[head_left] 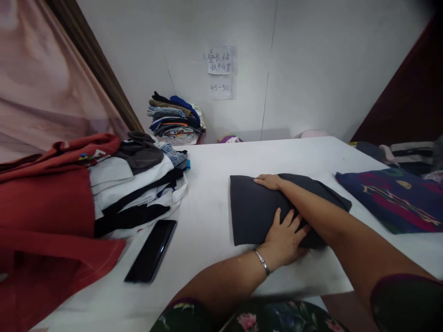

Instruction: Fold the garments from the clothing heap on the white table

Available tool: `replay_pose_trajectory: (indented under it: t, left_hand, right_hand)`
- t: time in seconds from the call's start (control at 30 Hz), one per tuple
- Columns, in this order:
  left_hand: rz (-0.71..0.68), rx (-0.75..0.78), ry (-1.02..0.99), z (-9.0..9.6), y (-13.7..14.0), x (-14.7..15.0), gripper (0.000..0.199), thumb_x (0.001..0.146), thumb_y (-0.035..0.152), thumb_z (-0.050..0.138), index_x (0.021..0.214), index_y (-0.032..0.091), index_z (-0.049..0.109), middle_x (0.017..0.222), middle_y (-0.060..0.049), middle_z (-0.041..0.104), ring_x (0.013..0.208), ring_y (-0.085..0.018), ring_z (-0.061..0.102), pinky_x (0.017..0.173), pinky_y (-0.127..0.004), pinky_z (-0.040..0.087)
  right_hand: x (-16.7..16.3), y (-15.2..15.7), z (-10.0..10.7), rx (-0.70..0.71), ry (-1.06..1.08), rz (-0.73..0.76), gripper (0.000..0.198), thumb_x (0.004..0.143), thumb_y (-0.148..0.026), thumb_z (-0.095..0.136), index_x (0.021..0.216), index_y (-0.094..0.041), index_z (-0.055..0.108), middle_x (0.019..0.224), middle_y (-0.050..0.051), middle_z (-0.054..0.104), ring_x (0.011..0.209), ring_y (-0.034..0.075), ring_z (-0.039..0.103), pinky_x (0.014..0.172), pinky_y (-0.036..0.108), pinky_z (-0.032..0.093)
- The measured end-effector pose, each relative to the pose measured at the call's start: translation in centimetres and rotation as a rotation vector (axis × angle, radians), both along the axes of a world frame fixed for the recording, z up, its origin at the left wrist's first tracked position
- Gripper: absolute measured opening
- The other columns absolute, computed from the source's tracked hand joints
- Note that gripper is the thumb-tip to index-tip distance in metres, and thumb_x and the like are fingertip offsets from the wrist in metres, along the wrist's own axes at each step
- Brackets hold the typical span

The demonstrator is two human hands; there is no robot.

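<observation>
A dark grey folded garment (252, 210) lies on the white table in front of me; its exact kind is hidden by the folding. My left hand (285, 235), with a silver bracelet at the wrist, rests on its near side, fingers spread over the cloth. Farther up, my right hand (270, 181) lies flat near the garment's far edge, fingers stretched to the left. My right forearm crosses over the garment's right part and covers some of it.
On the left are a red garment (48, 198) and a heap of mixed clothes (138, 184). A black phone (151, 251) lies in front of them. To the right is a folded navy patterned garment (398, 198). A stack of folded clothes (176, 117) stands beyond the white table (207, 184).
</observation>
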State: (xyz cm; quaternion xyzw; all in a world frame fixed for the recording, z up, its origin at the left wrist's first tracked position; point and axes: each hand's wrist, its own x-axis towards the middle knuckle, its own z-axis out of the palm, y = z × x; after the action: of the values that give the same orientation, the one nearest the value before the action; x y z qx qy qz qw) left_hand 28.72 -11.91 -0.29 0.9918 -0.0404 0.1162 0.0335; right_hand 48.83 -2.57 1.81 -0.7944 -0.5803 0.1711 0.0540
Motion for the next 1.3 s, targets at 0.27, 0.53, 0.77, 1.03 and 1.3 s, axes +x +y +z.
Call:
replay_pose_trajectory:
  t: [0.27,0.53,0.77,1.03,1.3]
  left_hand:
    - [-0.002,-0.017,-0.005,0.4,0.0,-0.8,0.068,0.091,0.061,0.041,0.147,0.023,0.037,0.157,-0.01,0.031,0.146,-0.031,0.019,0.115,-0.061,0.014]
    - [0.071,-0.285,-0.203,4.6,3.4,-1.8,0.044,0.096,0.041,0.043,0.136,0.024,0.05,0.15,-0.008,0.044,0.142,-0.023,0.032,0.116,-0.053,0.022]
    - [0.301,-0.169,-0.268,2.3,14.4,-8.6,0.059,0.083,0.005,0.039,0.14,0.018,0.047,0.143,-0.012,0.05,0.132,-0.027,0.046,0.109,-0.05,0.041]
    - [0.159,-0.003,-0.075,1.4,17.2,-9.7,0.062,0.084,0.007,0.039,0.145,0.018,0.041,0.153,-0.015,0.036,0.137,-0.028,0.041,0.108,-0.048,0.041]
    - [0.091,0.049,0.028,2.6,17.2,-8.9,0.058,0.083,0.009,0.045,0.14,0.021,0.048,0.149,-0.013,0.044,0.142,-0.025,0.034,0.114,-0.053,0.027]
  right_hand:
    - [2.0,-4.7,2.8,0.372,-0.025,-0.117,0.052,0.097,-0.048,0.04,0.137,-0.019,0.053,0.148,0.009,0.044,0.141,0.025,0.035,0.117,0.044,0.024]
    - [7.4,-24.2,0.0,0.634,-0.095,-0.362,0.056,0.087,-0.024,0.042,0.143,-0.02,0.046,0.144,0.009,0.05,0.131,0.026,0.048,0.106,0.044,0.044]
    - [5.0,-32.3,-3.4,0.533,-0.35,-0.02,0.085,0.078,-0.007,0.051,0.154,-0.03,0.02,0.161,0.008,0.017,0.144,0.025,0.025,0.113,0.046,0.036]
    - [6.3,-27.1,-1.5,0.45,-0.434,0.217,0.079,0.074,-0.011,0.064,0.147,-0.026,0.037,0.159,0.013,0.02,0.147,0.03,0.015,0.114,0.057,0.022]
    - [7.6,-25.0,-3.3,0.541,-0.316,0.287,0.059,0.077,-0.018,0.055,0.136,-0.019,0.053,0.135,0.015,0.057,0.128,0.028,0.051,0.111,0.054,0.03]
